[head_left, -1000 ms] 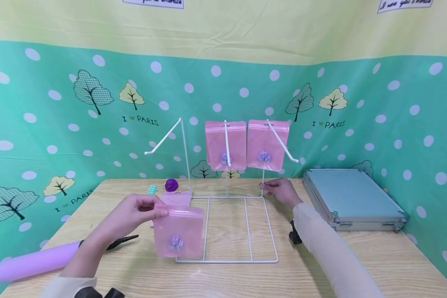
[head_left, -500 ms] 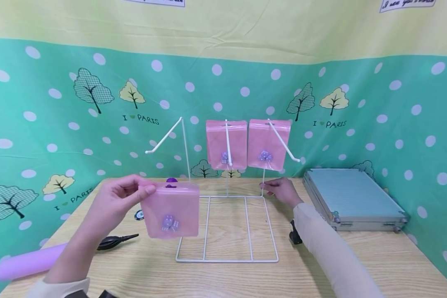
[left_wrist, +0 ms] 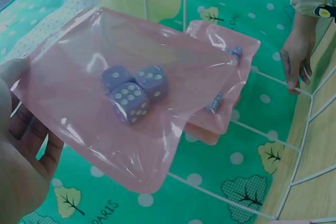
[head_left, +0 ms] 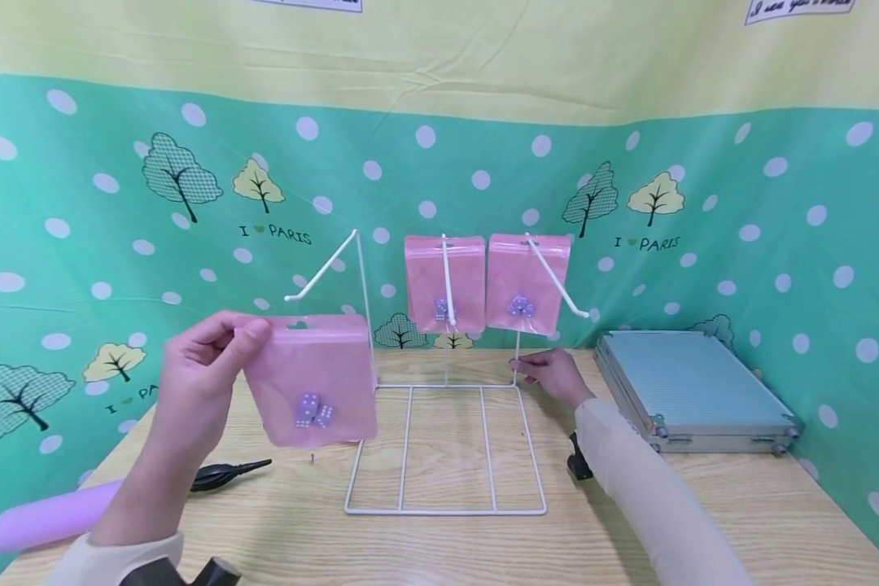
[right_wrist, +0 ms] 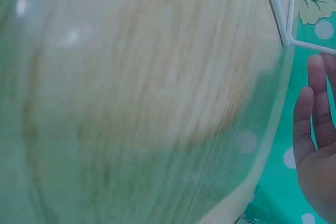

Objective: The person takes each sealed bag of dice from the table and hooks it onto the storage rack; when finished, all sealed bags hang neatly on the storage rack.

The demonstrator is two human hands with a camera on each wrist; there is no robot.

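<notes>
A person's left hand pinches the top left corner of a soft, glossy, see-through pink plastic pouch, thumb in front and fingers behind. The pouch hangs in the air at the left of a white wire rack, near its empty left hook. It is rectangular, with a small cut-out hanging hole at the top edge. Inside it lie three pale purple dice with white dots, clustered together low in the pouch.

On the light wooden table, near the left edge, lies a smooth lilac cylinder. Just beyond it is a black tool with a thin pointed tip.

The rack has a flat rectangular wire base resting on the table and thin upright rods.

The right hand, in a cream sleeve, rests at the rack's back right corner, fingers lightly curled at the foot of the right upright rod; whether they truly clasp the rod cannot be told.

Farther back, two more pink pouches hang from the middle hook and right hook, each holding pale dice.

At the right lies a closed silver metal case with a ribbed lid.

Behind stands a green cloth backdrop with white dots and trees.
</notes>
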